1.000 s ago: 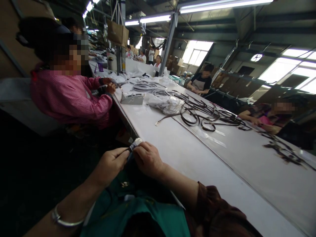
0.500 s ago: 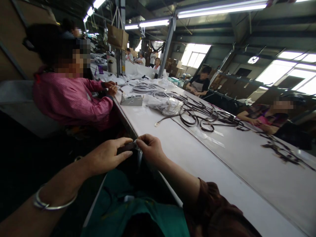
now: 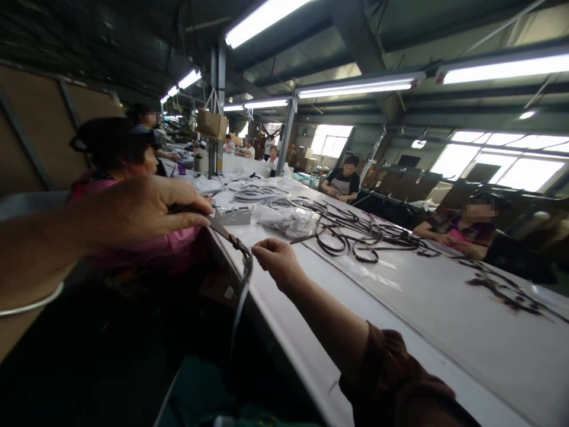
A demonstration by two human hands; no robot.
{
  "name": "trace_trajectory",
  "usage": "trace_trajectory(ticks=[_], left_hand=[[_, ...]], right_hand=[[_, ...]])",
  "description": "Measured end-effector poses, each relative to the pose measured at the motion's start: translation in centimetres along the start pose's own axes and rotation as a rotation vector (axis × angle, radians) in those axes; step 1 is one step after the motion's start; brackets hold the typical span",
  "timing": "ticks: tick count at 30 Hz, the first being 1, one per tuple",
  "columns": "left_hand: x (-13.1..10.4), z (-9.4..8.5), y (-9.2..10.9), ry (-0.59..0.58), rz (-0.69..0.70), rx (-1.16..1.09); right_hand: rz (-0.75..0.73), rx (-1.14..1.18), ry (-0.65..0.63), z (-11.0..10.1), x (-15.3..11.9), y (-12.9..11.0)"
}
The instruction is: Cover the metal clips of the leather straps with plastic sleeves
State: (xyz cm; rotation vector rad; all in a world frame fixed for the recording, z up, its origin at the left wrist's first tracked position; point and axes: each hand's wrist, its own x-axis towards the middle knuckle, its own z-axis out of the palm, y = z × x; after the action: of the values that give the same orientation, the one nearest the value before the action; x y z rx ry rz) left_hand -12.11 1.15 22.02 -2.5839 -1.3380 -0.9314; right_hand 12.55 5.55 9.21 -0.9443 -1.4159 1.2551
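Observation:
My left hand (image 3: pixel 146 209) is raised at the left, level with the table, and grips one end of a dark brown strap (image 3: pixel 226 234). The strap runs down to the right to a metal buckle. My right hand (image 3: pixel 279 261) pinches it there at the near edge of the long white table (image 3: pixel 338 296). A pale tail of the strap (image 3: pixel 240 299) hangs down below the table edge. A silver bangle (image 3: pixel 26 303) circles my left wrist.
A heap of dark straps (image 3: pixel 355 228) and a clear plastic bag (image 3: pixel 284 218) lie farther up the table. A person in a pink shirt (image 3: pixel 133 237) sits close on my left. Other people work along the right side (image 3: pixel 466 228) and far end.
My left hand has risen and drawn the strap out to the left, stretching it from my right hand. The view has tilted up, so my lap is mostly out of view.

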Motion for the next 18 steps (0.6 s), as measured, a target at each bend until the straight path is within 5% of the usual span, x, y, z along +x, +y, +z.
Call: trace_trajectory(ticks=[7,11,18], left_hand=[[5.9,-2.8,3.5,-0.026,0.053,0.059],[6.8,-3.3,4.3,-0.023,0.087,0.065],[6.5,-2.2,4.6,0.21,0.125,0.093]], right_hand=[[-0.144,0.128,-0.097,0.0,2.5,-6.8],[-0.199,0.004,-0.112,0.2,2.9,-7.5],[-0.201,-0.048,-0.132,0.7,2.4,-8.0]])
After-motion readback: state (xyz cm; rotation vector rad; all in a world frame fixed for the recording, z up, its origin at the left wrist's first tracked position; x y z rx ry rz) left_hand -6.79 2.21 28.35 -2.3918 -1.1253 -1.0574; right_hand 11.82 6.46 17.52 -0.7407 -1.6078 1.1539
